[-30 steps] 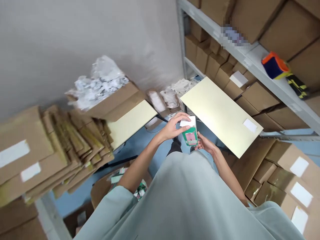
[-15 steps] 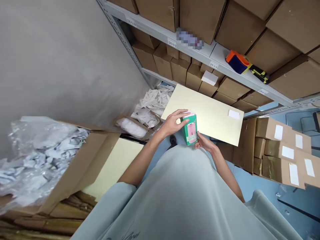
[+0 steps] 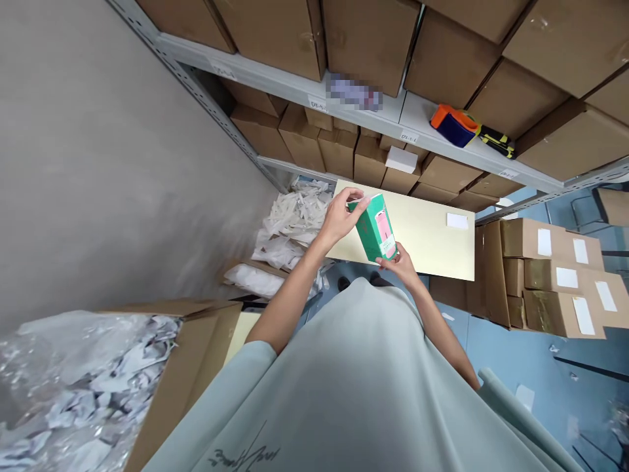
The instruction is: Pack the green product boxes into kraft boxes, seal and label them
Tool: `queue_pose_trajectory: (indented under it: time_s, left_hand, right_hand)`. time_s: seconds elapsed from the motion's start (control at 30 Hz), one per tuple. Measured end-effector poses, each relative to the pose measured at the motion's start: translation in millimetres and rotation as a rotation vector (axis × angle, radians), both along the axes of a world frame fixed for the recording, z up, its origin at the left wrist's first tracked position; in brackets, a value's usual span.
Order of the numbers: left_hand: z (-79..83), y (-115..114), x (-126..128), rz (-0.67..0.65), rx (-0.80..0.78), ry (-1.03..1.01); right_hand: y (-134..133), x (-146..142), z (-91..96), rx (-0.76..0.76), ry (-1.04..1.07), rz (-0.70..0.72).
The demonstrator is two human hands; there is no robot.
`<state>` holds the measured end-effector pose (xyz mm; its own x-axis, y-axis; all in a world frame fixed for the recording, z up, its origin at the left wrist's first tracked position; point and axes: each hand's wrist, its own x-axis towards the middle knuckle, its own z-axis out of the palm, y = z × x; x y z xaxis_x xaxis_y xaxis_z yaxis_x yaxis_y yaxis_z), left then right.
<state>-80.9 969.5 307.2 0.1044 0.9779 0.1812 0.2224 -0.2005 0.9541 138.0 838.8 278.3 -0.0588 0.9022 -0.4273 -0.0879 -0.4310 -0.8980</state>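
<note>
A small green carton [image 3: 369, 231] with a pink item printed on one side is held tilted in front of me, between both hands. My left hand [image 3: 343, 215] grips its upper left end, thumb and fingers around the top edge. At the lower right corner my right hand [image 3: 399, 263] holds the carton, fingers under its bottom and thumb along the side. Behind the carton lies a pale cream tabletop [image 3: 432, 242] with a white label-like piece [image 3: 457, 221] near its right end.
Shelves [image 3: 289, 77] full of brown boxes stand ahead, with an orange and blue tape dispenser [image 3: 455, 126] on one ledge. Stacked cartons [image 3: 555, 262] stand at right. White paper scraps [image 3: 295, 210] lie at left, and an open box [image 3: 181, 367] of crumpled paper sits lower left.
Both hands have raised the green carton slightly and tilted it, its top leaning left. The left hand now grips its top edge. The view has shifted, showing more floor at right.
</note>
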Motion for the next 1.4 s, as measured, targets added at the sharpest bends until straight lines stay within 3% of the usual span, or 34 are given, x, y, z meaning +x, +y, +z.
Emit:
queue_pose_trajectory:
  time_s: [0.13,0.27,0.4,0.53,0.67,0.8,0.93,1.1,1.23,1.4]
  left_hand:
    - [-5.2,32,14,-0.121,-0.133,-0.183]
    - [-17.3,54,39,-0.225,-0.187,-0.252]
    - [-25.7,64,67,-0.331,-0.313,-0.31]
    - [-26.2,72,91,-0.335,-0.34,-0.285]
    - [-26.1,77,108,-0.267,-0.335,-0.238]
    - [-30.1,79,117,-0.153,-0.358,-0.221]
    - [-32.5,78,121,-0.018,-0.286,-0.109]
    - [-21.0,68,126,0.138,-0.184,0.064]
    - [-7.0,62,123,0.121,-0.118,0.112]
    - [-0.3,67,98,-0.006,-0.19,-0.061]
  right_hand:
    - [12,30,7.1,-0.113,0.244,0.041]
    - [31,52,2.2,-0.245,0.482,-0.018]
    - [54,70,-4.8,-0.337,0.572,-0.079]
    - [70,90,-12.9,-0.392,0.607,-0.041]
    - [76,109,-19.7,-0.348,0.562,0.064]
    - [80,125,-20.6,-0.259,0.375,0.15]
    - [81,128,-18.9,-0.155,0.133,0.083]
    - [76,103,-12.9,0.014,-0.209,-0.098]
    - [77,87,-10.3,0.101,-0.235,-0.152]
    - [77,95,-18.0,0.168,-0.033,-0.026]
